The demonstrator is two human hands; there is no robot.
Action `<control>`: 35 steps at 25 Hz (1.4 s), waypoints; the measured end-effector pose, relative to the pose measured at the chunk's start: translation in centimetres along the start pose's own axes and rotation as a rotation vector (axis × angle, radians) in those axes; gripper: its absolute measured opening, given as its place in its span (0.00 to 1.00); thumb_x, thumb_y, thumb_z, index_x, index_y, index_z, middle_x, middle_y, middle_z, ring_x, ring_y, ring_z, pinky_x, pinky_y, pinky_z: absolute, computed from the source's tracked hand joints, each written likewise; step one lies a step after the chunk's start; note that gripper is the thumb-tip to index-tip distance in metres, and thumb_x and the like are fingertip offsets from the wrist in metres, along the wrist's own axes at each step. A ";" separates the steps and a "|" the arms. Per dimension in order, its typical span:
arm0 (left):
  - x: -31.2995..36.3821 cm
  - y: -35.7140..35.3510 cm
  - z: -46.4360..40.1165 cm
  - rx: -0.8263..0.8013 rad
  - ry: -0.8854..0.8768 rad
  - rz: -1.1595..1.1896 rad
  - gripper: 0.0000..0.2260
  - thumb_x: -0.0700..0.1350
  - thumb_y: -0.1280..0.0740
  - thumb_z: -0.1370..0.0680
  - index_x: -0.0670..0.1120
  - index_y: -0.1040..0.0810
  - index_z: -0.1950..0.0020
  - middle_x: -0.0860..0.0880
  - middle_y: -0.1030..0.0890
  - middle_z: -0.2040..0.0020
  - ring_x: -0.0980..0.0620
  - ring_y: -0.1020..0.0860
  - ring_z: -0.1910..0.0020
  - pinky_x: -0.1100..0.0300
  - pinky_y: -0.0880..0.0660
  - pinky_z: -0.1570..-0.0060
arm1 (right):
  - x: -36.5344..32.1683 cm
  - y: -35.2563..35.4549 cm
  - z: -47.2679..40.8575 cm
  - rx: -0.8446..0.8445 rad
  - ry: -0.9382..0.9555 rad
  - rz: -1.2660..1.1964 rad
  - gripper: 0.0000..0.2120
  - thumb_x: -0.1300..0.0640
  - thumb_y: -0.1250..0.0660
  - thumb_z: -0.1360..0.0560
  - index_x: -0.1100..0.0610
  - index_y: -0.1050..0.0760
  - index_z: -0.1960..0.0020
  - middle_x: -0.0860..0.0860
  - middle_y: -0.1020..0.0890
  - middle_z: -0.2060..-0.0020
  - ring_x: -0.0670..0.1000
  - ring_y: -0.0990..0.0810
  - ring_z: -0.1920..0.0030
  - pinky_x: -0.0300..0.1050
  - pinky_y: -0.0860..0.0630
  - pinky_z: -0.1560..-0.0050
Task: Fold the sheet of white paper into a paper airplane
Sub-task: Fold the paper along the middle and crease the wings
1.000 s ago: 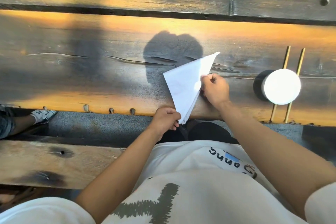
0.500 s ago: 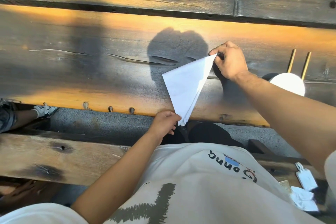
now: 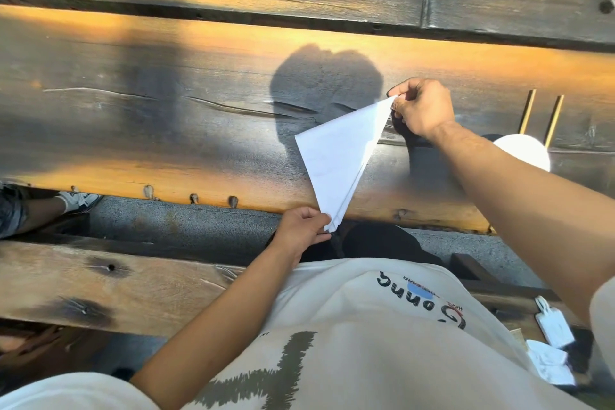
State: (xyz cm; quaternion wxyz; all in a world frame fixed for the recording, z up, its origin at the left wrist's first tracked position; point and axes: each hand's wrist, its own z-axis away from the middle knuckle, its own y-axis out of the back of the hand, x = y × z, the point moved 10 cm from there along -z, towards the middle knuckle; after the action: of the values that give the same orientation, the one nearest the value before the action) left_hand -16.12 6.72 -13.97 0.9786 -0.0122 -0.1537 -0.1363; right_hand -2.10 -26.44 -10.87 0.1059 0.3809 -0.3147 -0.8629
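The white paper (image 3: 336, 156) is folded into a long narrow triangle with layered edges along its right side. It lies slanted over the near edge of the dark wooden table (image 3: 166, 130). My left hand (image 3: 303, 231) pinches its pointed lower tip at the table's edge. At the upper far corner, my right hand (image 3: 421, 108) pinches the paper between thumb and fingers. The paper is stretched between both hands.
A white round lid or cup (image 3: 525, 151) sits at the right, partly behind my right forearm, with two thin wooden sticks (image 3: 540, 116) beyond it. A wooden bench (image 3: 100, 283) runs below. Another person's shoe (image 3: 78, 200) shows at the left. White tags (image 3: 552, 326) lie lower right.
My right hand moved from the paper's right edge up to its far upper corner and took hold there. The left hand stayed on the lower tip.
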 end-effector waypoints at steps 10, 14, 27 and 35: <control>-0.7 -0.4 0.5 -0.057 0.088 0.119 0.09 0.34 0.28 0.23 0.44 0.24 0.59 0.42 0.16 0.60 0.44 0.16 0.61 0.51 0.16 0.53 | -0.6 -0.2 0.7 0.005 0.091 0.065 0.11 0.63 0.34 0.21 0.50 0.16 0.50 0.51 0.22 0.46 0.50 0.22 0.48 0.40 0.27 0.40; -0.5 -0.6 0.8 -0.077 0.097 0.096 0.08 0.35 0.28 0.23 0.45 0.24 0.59 0.44 0.18 0.61 0.46 0.18 0.63 0.52 0.17 0.55 | -0.4 -0.3 0.5 -0.043 0.097 -0.021 0.10 0.62 0.35 0.20 0.49 0.19 0.52 0.48 0.15 0.57 0.49 0.16 0.60 0.47 0.18 0.47; 5.5 3.7 0.4 0.116 -0.109 0.227 0.05 0.30 0.32 0.21 0.38 0.25 0.52 0.34 0.18 0.54 0.45 0.15 0.67 0.52 0.14 0.59 | 2.7 0.1 2.0 -0.084 -0.179 -0.494 0.12 0.72 0.38 0.19 0.59 0.20 0.53 0.58 0.18 0.62 0.47 0.18 0.71 0.42 0.17 0.66; 12.1 8.7 -1.4 0.229 -0.191 0.093 0.05 0.34 0.29 0.23 0.41 0.21 0.56 0.45 0.17 0.69 0.55 0.21 0.75 0.64 0.21 0.73 | 5.2 -1.2 5.6 -0.052 -0.402 -0.772 0.14 0.74 0.40 0.21 0.62 0.18 0.47 0.60 0.18 0.58 0.54 0.15 0.65 0.45 0.15 0.60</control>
State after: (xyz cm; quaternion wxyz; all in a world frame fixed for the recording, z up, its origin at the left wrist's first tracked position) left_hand -2.24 11.84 -11.51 0.9598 0.0797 -0.2597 -0.0706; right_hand -9.68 -25.13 -11.79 -0.2783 0.2920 -0.1417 -0.9040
